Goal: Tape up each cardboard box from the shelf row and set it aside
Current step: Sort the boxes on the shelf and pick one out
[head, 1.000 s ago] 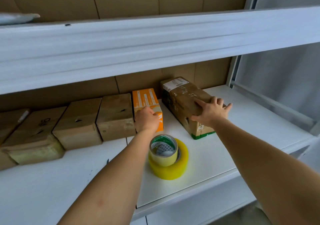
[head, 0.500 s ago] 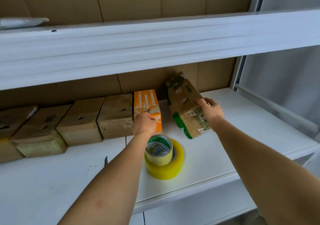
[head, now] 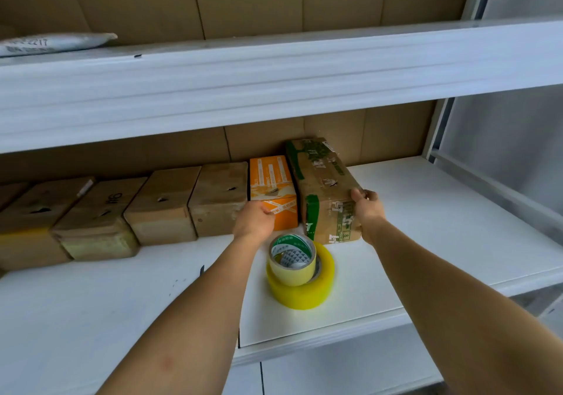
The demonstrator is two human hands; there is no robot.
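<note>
Cardboard box with green print (head: 324,193) sits at the right end of the row on the lower shelf (head: 457,227), flat on the shelf and just beside the orange box (head: 272,192), back end near the cardboard back wall. Right hand (head: 367,209) grips its near right corner, fingers (head: 357,195) curled over the top edge. Left hand (head: 254,222) rests against the front face of the orange box with fingers curled; can't tell if it's gripping or just bracing. Four plain brown boxes (head: 164,206) continue the row toward the left edge, touching side by side.

Tape: small roll with green-printed core (head: 292,262) stacked on the big yellow roll (head: 301,285), near the shelf's front edge, just in front of both hands. Neither hand touches them.

Step, as I read it: the green-print box is being positioned or parked at the row's end; whether it counts as taped I can't tell, though some tape shows on it. Orange box looks like the next candidate.

Next move needs: right hand off the box, one hand to the tape roll, other hand pulling a box forward clear of its neighbours so the seam is reachable.
</note>
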